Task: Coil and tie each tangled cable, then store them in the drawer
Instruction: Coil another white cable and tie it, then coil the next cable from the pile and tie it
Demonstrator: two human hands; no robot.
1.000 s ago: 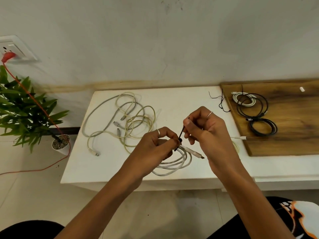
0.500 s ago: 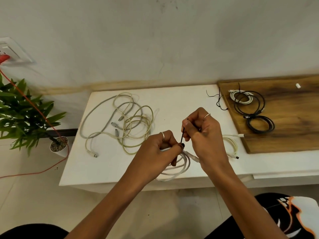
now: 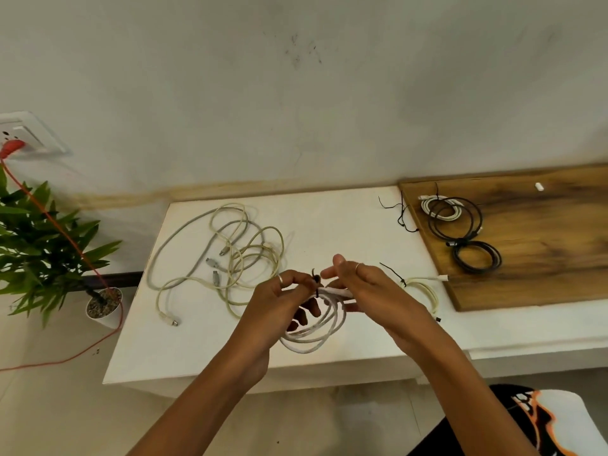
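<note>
White cable, wound into a coil (image 3: 314, 330), hangs between the person's two hands just above the front of the white tabletop (image 3: 329, 225). The left hand (image 3: 283, 307) grips the top of the coil, fingers curled round the strands, and a thin black tie (image 3: 316, 282) wrapped round the bundle pokes up just past its fingertips. The right hand (image 3: 365, 287) pinches the coil's top from the other side, close by the cable's white plug end; its forefinger and thumb stretch toward the tie, though I cannot tell whether they touch it.

Further back on the tabletop, to the left, lies a loose tangle of cream and grey cables (image 3: 223, 255) with their plugs splayed out. To the right of the hands a small cream coil (image 3: 424, 291) sits already tied, its black tie tail sticking up, right by the edge of a wooden board (image 3: 543, 258). On that board rest a small white coil (image 3: 439, 207) and two black coils (image 3: 464, 238), touching one another. A few spare black ties (image 3: 399, 213) lie on the tabletop just beside the board's far corner.

A potted green plant (image 3: 42, 248) stands on the floor at the left, with a red cord (image 3: 65, 238) running down from a wall socket (image 3: 23, 133).
</note>
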